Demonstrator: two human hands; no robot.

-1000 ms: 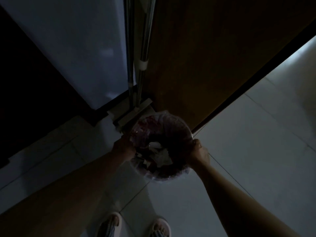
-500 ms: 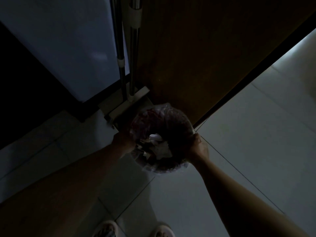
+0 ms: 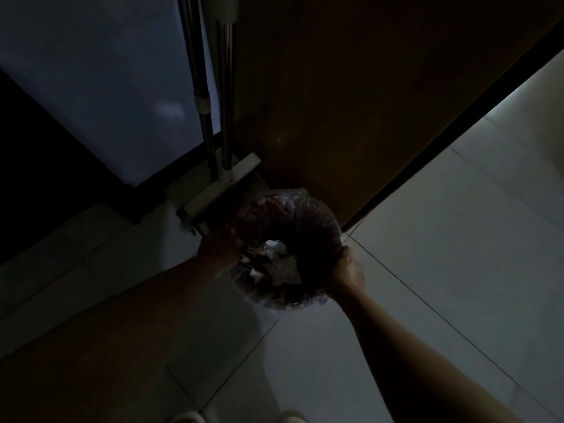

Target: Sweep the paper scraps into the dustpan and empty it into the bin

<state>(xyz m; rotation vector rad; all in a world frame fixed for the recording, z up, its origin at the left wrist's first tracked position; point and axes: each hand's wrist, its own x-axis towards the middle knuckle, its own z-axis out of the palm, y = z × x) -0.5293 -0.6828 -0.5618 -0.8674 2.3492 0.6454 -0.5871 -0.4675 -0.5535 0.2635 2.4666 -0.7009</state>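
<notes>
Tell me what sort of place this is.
Probably a dim corner inside a home, by a doorway. Pale floor tiles, a brown wooden door, and two long metal handles of cleaning tools propped in the corner point to it. Both hands grip a plastic-lined bin there.

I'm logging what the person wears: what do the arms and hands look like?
Both forearms are bare, no sleeves in view. The left hand and right hand wear no gloves; in this dim light no watch or ring can be made out.
</notes>
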